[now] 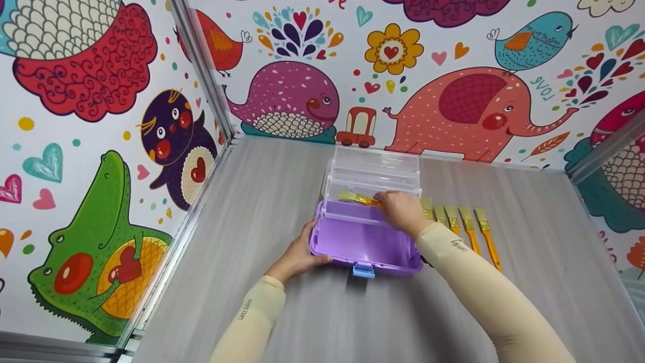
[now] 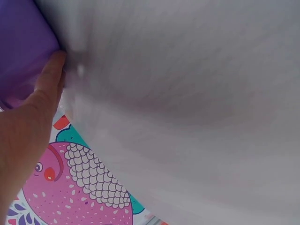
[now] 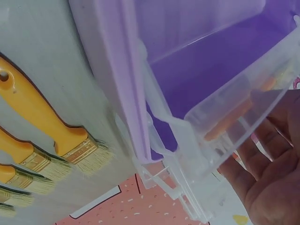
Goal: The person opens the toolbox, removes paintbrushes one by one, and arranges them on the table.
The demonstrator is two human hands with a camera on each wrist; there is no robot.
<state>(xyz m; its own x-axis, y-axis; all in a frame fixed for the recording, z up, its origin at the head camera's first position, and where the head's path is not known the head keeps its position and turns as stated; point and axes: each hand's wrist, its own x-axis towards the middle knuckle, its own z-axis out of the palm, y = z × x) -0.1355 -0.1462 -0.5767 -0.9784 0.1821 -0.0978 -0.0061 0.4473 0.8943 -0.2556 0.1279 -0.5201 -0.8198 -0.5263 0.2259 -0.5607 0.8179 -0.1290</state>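
A purple plastic box (image 1: 363, 239) with a blue latch (image 1: 364, 270) stands open, its clear lid (image 1: 375, 161) tilted back. My left hand (image 1: 298, 257) holds the box at its front left corner, thumb along the front rim and fingers against the side wall. My right hand (image 1: 403, 209) holds a paintbrush (image 1: 359, 197) by its orange handle at the clear upper tray (image 3: 225, 154). The bristles point left. Through the tray's plastic the orange handle shows in the right wrist view, with fingers spread along the tray's outer side.
Several more paintbrushes (image 1: 467, 222) with orange handles lie in a row right of the box, bristles toward the back wall. The grey tabletop (image 1: 242, 201) meets walls printed with cartoon animals at the left, back and right.
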